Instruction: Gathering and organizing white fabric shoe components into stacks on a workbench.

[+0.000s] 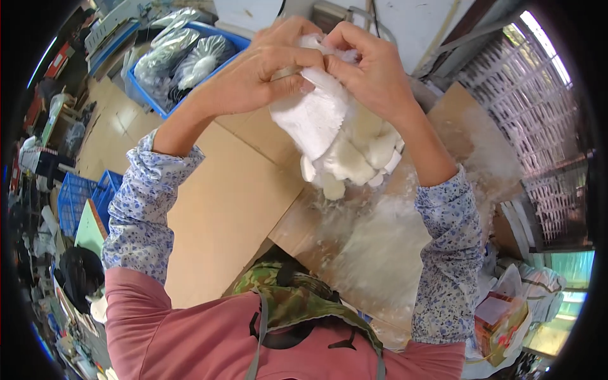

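White plush toy [329,136] pinched by both hands [316,66] above cardboard [221,209], blue crate [190,60] behind.

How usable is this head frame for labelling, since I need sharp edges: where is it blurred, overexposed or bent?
Head view: both hands, left hand and right hand, look fairly sharp on the white plush toy; the loose white stuffing below is smeared and soft; the window grille is blown out at its top; the cardboard table edges bend toward the dark fisheye rim.
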A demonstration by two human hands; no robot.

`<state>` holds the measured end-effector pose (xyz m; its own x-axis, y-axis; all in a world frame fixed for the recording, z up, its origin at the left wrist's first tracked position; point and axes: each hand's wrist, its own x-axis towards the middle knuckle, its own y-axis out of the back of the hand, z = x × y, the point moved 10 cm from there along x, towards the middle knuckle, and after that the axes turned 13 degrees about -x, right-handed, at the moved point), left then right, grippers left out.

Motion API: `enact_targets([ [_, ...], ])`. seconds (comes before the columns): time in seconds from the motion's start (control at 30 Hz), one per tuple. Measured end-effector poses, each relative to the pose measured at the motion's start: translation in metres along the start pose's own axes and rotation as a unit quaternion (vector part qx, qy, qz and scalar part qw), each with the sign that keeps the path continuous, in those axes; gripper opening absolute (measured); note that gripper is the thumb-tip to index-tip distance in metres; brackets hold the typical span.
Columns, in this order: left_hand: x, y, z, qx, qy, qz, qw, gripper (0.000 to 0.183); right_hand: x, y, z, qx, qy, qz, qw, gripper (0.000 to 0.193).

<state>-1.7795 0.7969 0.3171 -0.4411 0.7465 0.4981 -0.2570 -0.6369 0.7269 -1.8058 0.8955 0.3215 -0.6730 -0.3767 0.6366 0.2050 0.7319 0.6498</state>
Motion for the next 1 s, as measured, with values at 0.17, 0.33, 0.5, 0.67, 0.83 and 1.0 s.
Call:
enact_targets([
  [0.17,-0.034,0.000,-0.028,-0.004,0.063,-0.031,0.997,0.016,-0.004,-0.045,0.000,0.019,0.007,-0.033,0.999,0.015],
  [0.33,-0.074,-0.007,-0.044,0.008,0.077,-0.010,0.997,0.016,-0.019,-0.109,0.014,0.160,-0.042,-0.073,0.984,0.019],
  [0.5,-0.136,-0.003,-0.081,-0.062,0.199,0.089,0.974,0.021,-0.090,-0.194,0.137,0.082,-0.225,-0.183,0.954,0.022],
  [0.67,-0.217,0.022,-0.106,-0.103,0.320,0.223,0.915,0.018,-0.168,-0.238,0.187,-0.325,-0.070,-0.268,0.904,0.014],
  [0.83,-0.265,0.020,-0.125,-0.152,0.361,0.245,0.887,0.021,-0.149,-0.256,0.204,-0.147,-0.145,-0.322,0.924,0.012],
  [1.0,-0.259,0.015,-0.126,-0.166,0.375,0.276,0.869,0.048,-0.136,-0.259,0.201,-0.220,-0.187,-0.340,0.895,0.023],
])
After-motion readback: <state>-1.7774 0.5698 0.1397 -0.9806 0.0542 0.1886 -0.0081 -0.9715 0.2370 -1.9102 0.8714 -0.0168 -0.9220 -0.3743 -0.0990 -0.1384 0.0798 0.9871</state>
